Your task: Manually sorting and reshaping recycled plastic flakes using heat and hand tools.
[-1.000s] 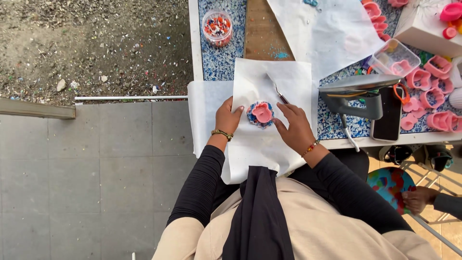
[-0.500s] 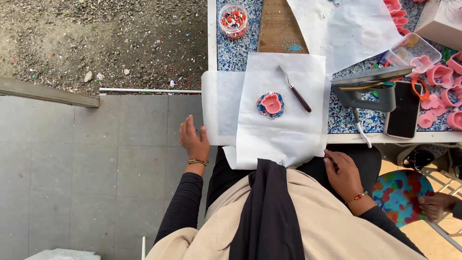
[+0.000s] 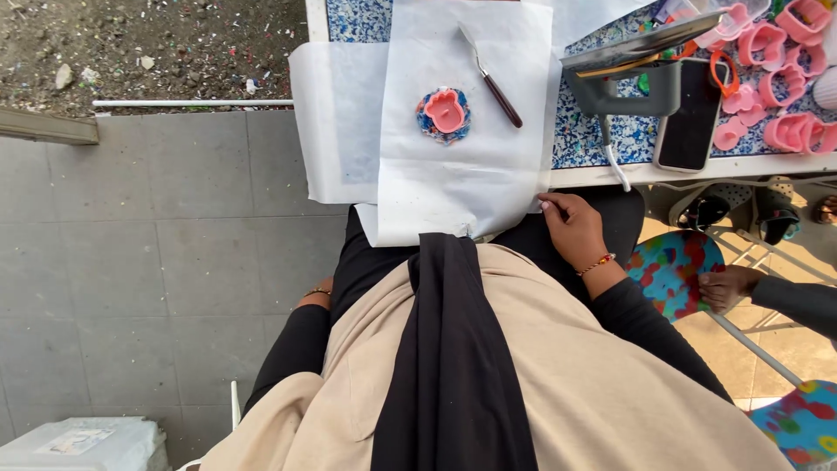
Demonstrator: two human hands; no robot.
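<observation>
Right hand (image 3: 571, 228) at white paper (image 3: 453, 174) edge, pink mould (image 3: 445, 112) and knife (image 3: 494, 78) above.

Matt white paper sheet (image 3: 453, 174), smooth with faint creases, its lower edge touched by the right hand (image 3: 571, 228). Up from that grip, on the sheet, a pink plastic mould (image 3: 446, 110), softly glossy, seated on a speckled blue-and-pink disc (image 3: 430, 125) of rough-looking chips. Just beside it, a tool (image 3: 493, 80) with a bright metal blade and a dark polished handle, probably wood. Under the sheet, a bench (image 3: 593, 139) with a mottled blue-white speckled top, fairly smooth. Right of the grip, a glossy black phone (image 3: 689, 118) and shiny pink plastic cutters (image 3: 789, 131). Below, beige woven cloth (image 3: 558, 384), matt. Left hand mostly hidden.
</observation>
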